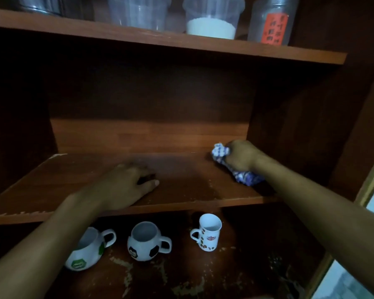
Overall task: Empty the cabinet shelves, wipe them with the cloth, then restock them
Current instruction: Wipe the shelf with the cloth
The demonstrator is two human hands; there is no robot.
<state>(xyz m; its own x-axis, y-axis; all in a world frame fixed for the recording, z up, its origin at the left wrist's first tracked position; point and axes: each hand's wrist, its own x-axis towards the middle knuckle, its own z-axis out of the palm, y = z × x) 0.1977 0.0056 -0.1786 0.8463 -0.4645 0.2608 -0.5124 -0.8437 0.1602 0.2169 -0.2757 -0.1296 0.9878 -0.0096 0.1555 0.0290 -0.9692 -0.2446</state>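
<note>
The middle shelf (78, 180) of the brown wooden cabinet holds no items. My right hand (240, 155) grips a bunched blue-and-white cloth (220, 152) against the shelf near its back right corner; a tail of the cloth sticks out under my wrist. My left hand (125, 186) rests on the shelf near the middle, fingers loosely curled, holding nothing.
On the shelf below stand a green-patterned ball mug (84, 253), a football mug (144, 244) and a white printed mug (207, 233). The upper shelf (95, 30) carries clear plastic tubs, one with white grains (211, 29), and a jar with an orange label (272, 26).
</note>
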